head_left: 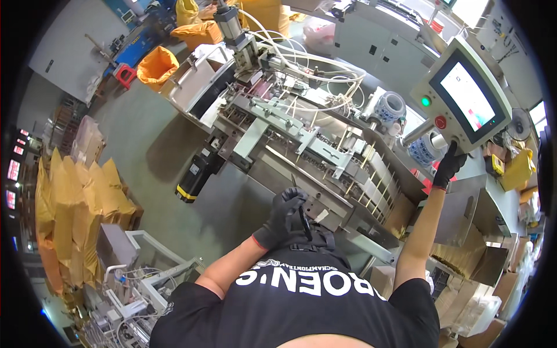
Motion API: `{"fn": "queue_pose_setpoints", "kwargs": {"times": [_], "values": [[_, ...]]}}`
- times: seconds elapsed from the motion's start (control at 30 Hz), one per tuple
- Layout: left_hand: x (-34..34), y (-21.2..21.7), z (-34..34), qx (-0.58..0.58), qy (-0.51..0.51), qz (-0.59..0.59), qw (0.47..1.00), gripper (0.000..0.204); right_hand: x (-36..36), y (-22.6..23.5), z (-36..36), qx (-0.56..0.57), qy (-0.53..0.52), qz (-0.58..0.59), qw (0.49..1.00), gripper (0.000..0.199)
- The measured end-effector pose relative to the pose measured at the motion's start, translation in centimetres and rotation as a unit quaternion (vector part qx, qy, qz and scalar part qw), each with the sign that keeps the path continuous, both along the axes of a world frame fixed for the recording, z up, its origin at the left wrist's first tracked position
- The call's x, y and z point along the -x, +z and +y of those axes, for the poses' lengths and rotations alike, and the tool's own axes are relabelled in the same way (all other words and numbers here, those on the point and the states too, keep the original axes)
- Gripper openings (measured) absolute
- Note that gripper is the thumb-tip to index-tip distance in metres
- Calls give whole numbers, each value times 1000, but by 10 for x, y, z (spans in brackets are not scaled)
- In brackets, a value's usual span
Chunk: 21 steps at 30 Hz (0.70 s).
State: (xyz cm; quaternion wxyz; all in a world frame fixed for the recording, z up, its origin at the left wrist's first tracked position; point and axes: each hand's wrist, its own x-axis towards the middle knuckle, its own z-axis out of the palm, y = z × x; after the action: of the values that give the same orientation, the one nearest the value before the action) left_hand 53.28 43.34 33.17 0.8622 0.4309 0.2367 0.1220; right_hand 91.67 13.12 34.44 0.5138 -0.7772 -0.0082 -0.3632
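Note:
My left hand, in a dark glove, is closed around a slim black pointed tool. Its thin tip sticks up past my fingers, and its thicker end hangs down by my waist. Just beyond that hand runs the front metal edge of a long machine. My right hand, gloved too, reaches up to the lower corner of a tilted control panel. One finger is stretched out to a dark control there, below the red stop button; the fingertip's exact contact is partly hidden. A green button is lit, and the screen is on.
Several thin pale sticks lie across the machine's right end. Blue-patterned rolls stand behind it. A black motor juts out at the left. Yellow sacks stand on the far-left floor. Open metal bins flank my right arm.

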Motion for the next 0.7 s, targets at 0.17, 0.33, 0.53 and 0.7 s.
{"fn": "queue_pose_setpoints", "kwargs": {"times": [0.17, 0.33, 0.53, 0.7], "values": [[17, -9, 0, -56, 30, 3, 998, 9, 52, -29, 24, -10, 50, -8, 999, 41], [30, -1, 7, -72, 1, 17, 997, 11, 38, -24, 28, -212, 218, 165, 938, 37], [41, 0, 24, -231, 3, -28, 973, 15, -52, 3, 35, -479, 367, 223, 766, 13], [58, -12, 51, -301, 16, -58, 952, 16, -46, 6, 47, -462, 323, 235, 792, 16]]}}
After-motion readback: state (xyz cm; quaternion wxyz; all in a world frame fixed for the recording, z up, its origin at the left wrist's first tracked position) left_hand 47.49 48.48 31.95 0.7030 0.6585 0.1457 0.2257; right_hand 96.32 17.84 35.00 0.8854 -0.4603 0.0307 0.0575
